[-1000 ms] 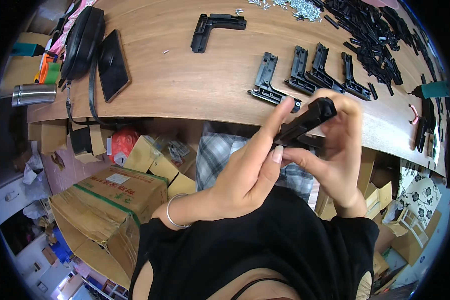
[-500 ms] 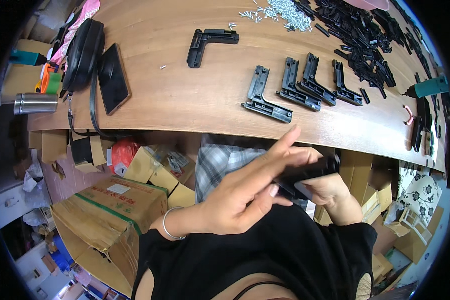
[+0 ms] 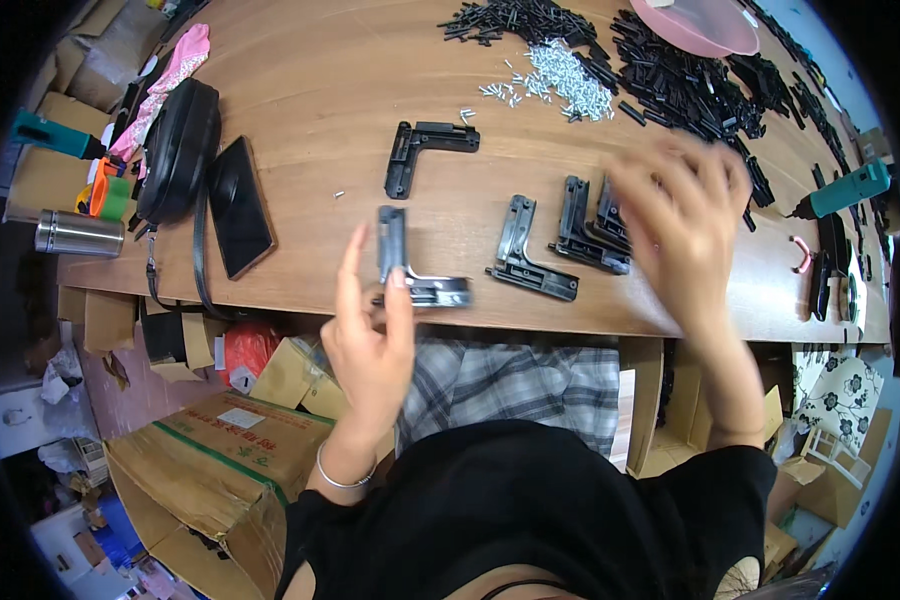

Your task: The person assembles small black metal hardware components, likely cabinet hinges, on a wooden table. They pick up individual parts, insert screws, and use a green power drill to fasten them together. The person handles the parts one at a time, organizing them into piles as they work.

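At the table's front edge, my left hand point(image 3: 370, 350) has its thumb on an L-shaped black plastic half-shell point(image 3: 395, 240). The index finger points up beside the piece; the other fingers are partly hidden. My right hand point(image 3: 680, 230), smeared by motion, is over the right side of the table. It partly covers similar half-shells; one of them point(image 3: 582, 240) shows just to its left. Another half-shell point(image 3: 535, 270) lies between my hands, hollow side up. Farther back rests one more point(image 3: 400, 165). Whether the right hand holds anything cannot be made out.
Silver screws point(image 3: 570, 85) and small black parts point(image 3: 670, 80) lie piled at the back, near a pink basin point(image 3: 700, 30). Teal electric screwdrivers are at left point(image 3: 55, 135) and right point(image 3: 845, 190). A phone point(image 3: 240, 210) and black bag point(image 3: 180, 150) lie left.
My hands have parted from in front of my chest, where they held a black piece. The left is now at the table edge with a half-shell; the right has reached forward over the table.
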Demonstrator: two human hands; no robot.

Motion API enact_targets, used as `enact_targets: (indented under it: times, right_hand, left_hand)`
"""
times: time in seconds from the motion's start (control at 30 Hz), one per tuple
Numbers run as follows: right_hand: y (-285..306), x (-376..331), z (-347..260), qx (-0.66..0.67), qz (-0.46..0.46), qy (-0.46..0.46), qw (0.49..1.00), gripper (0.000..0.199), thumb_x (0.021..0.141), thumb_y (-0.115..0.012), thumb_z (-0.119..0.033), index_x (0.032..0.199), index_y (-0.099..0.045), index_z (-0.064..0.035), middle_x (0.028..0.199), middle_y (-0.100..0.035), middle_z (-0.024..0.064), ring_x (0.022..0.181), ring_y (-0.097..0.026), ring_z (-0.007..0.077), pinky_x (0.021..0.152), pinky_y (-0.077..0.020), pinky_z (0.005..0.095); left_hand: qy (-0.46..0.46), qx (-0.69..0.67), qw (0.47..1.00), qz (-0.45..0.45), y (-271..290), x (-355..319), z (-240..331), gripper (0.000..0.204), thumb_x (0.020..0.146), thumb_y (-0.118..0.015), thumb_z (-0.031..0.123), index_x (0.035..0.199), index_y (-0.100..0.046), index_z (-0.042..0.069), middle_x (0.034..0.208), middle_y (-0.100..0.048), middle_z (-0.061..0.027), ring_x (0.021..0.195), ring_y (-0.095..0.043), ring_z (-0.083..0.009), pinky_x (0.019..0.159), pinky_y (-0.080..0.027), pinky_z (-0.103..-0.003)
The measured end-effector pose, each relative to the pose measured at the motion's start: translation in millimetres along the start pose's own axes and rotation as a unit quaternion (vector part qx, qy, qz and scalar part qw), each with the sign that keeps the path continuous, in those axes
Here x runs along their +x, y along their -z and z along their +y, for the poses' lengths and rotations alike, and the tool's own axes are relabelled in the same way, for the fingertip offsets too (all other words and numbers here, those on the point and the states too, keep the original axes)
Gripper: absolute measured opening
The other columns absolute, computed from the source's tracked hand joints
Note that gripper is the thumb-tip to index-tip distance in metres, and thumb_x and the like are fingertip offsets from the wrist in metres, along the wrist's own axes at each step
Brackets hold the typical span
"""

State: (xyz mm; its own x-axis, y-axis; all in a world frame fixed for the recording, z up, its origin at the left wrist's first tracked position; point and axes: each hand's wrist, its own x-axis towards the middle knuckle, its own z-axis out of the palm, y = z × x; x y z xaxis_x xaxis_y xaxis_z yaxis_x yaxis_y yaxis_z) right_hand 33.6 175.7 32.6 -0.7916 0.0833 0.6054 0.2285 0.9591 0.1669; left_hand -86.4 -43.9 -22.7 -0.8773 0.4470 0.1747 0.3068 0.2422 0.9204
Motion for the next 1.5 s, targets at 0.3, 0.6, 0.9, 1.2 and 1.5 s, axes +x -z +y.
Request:
enact_targets:
  times: [0.3,0.6,0.9,1.2,1.5]
  right_hand:
    - [-131.1,124.3,74.9,-0.002,-0.051,0.153,0.987,0.015,0.068,-0.058,-0.014,0.079,-0.069,-0.0143,0.082,-0.061,0.0016,0.097,-0.047,0.0201,0.089,-0.0261,0.0486]
    - [-191.3,161.3,71.4,-0.103,-0.117,0.207,0.966,0.010,0.074,-0.056,-0.016,0.079,-0.063,-0.0112,0.077,-0.062,0.0032,0.088,-0.055,0.0221,0.088,-0.0296,0.0485]
    - [-165.8,161.7,78.0,0.016,-0.179,-0.036,0.983,0.024,0.069,-0.059,-0.010,0.092,-0.066,-0.0149,0.076,-0.065,0.0120,0.074,-0.064,0.0286,0.071,-0.0475,0.0424]
    - [-70.0,99.4,57.2,0.386,-0.122,-0.240,0.882,0.016,0.079,-0.067,-0.015,0.089,-0.065,-0.0025,0.072,-0.065,0.0042,0.066,-0.060,0.0090,0.064,-0.0476,0.0226]
    - [14.4,-14.7,-13.8,0.525,0.059,-0.278,0.803,0.014,0.082,-0.062,0.001,0.094,-0.063,0.0059,0.084,-0.067,0.0105,0.078,-0.066,0.0145,0.071,-0.0517,0.0224]
  left_hand:
    - [-0.176,0.405,0.897,0.017,-0.5,21.6,1.9,0.031,0.078,-0.066,0.027,0.102,-0.067,0.008,0.054,-0.056,-0.0077,0.051,-0.047,-0.0218,0.052,-0.042,-0.031]
    - [-0.266,0.394,0.879,0.021,6.8,45.2,13.9,0.036,0.076,-0.068,0.025,0.107,-0.063,0.006,0.078,-0.058,-0.0131,0.078,-0.050,-0.0265,0.069,-0.042,-0.035]
    - [-0.119,0.422,0.875,-0.204,-31.2,152.9,22.7,0.049,0.070,-0.072,0.027,0.105,-0.059,-0.004,0.097,-0.061,-0.0237,0.101,-0.055,-0.0323,0.087,-0.044,-0.037]
    - [-0.140,0.193,0.966,-0.097,-14.6,151.4,30.2,0.035,0.080,-0.065,0.022,0.104,-0.057,-0.003,0.105,-0.061,-0.0168,0.096,-0.062,-0.0258,0.083,-0.047,-0.036]
    - [0.195,-0.498,0.807,-0.250,-45.5,50.7,51.3,0.030,0.096,-0.041,0.020,0.118,-0.044,-0.001,0.115,-0.054,-0.0231,0.097,-0.061,-0.0257,0.082,-0.055,-0.030]
